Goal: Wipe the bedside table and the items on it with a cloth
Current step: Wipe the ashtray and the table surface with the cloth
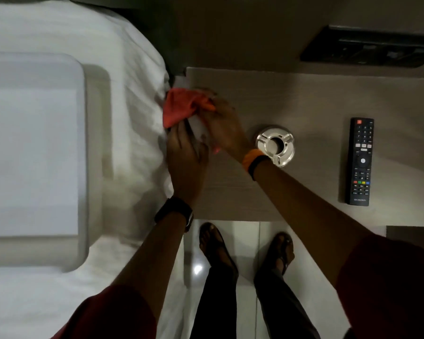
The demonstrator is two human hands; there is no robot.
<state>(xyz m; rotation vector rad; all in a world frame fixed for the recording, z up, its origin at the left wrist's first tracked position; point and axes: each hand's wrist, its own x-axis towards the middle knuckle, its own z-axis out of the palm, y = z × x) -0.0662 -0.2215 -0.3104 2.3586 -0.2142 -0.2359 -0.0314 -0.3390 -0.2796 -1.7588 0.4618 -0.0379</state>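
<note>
The light wooden bedside table (304, 99) stands to the right of the bed. At its left edge, my left hand (186, 152) grips a small white object (197, 129), mostly hidden between my hands. My right hand (223, 126) presses an orange-red cloth (181, 106) against the top of that object, fingers closed on the cloth. The cloth bunches out to the left over the edge of the bed. A shiny metal ashtray (275, 144) sits on the table just right of my right wrist. A black TV remote (359, 162) lies further right.
A white bed (132, 69) with a flat white pillow (34, 155) fills the left side. A black panel (367, 47) sits on the wall behind the table. My feet in sandals (216, 243) stand on the glossy floor below the table's front edge.
</note>
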